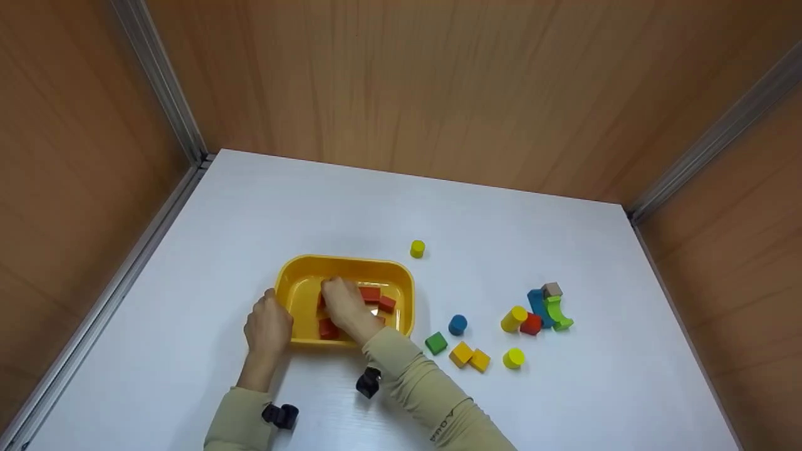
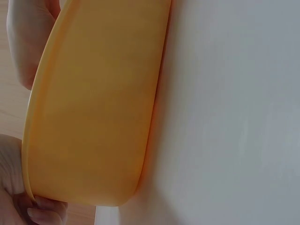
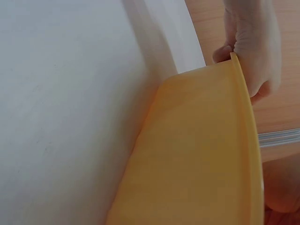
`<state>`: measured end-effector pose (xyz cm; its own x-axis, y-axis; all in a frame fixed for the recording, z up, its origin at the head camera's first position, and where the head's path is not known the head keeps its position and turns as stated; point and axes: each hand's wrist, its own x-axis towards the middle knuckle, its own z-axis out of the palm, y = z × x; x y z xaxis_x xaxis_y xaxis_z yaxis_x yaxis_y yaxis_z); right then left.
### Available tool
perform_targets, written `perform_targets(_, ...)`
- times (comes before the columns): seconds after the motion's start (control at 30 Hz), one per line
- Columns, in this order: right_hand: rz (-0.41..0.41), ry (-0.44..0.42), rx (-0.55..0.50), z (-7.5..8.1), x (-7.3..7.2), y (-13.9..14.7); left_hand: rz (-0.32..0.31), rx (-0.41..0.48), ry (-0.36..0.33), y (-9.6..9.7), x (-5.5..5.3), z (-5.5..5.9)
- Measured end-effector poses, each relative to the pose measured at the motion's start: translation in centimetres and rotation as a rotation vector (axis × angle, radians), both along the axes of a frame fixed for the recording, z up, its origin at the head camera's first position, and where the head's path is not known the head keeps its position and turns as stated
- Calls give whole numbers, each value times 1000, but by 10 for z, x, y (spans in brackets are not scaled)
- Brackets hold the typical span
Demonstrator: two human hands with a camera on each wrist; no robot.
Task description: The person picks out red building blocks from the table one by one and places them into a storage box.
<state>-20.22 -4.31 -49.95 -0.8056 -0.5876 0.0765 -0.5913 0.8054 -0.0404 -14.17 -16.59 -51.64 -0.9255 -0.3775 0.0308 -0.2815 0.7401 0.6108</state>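
Over to the tray, left of centre in the head frame, sitting flat on the desk. Clamped at its left end by the left grip, curled tight round the rim, most likely to stop any sliding. Reaching in across the lower rim with the right grip, knuckles up and pointing down among the red blocks; cannot tell how far spread, nor whether holding anything.

Right of centre now, and out on the desk: a blue cylinder, a green block, two orange blocks side by side. Further right, bunched close: a tall yellow cylinder, a lone red block, a blue piece, a green arch and a grey block. Perhaps left on that side for easy reach of the right arm. Apart from the bunch, two short yellow cylinders, one above the tray's right corner, one lower right.

Across to the left wrist: nothing but plain outer wall, hiding every red block inside, yet revealing fingertips tucked under the rim at lower left, invisible from the head. Then the right wrist: left grip at upper right, straddling the rim; right grip just a sliver at lower right.
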Motion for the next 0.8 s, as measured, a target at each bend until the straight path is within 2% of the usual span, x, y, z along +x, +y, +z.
perform_targets(0.13, -16, -4, 6, -2, 0, -2, -2, 3, -24, 0, 0, 1)
perform_targets(0.4, -16, 28, 57, -7, -2, -3, -2, 0, -27, 0, 0, 1)
perform_targets(0.7, -28, 11, 78, -8, -3, -3, 5, 9, -41, -1, -1, 2)
perform_targets(0.73, -22, 32, 57, -16, -6, -3, 5, 10, -42, -1, -1, 2)
perform_targets(0.8, -25, 15, 50, -17, -7, -4, 4, 8, -38, -1, 0, 2)
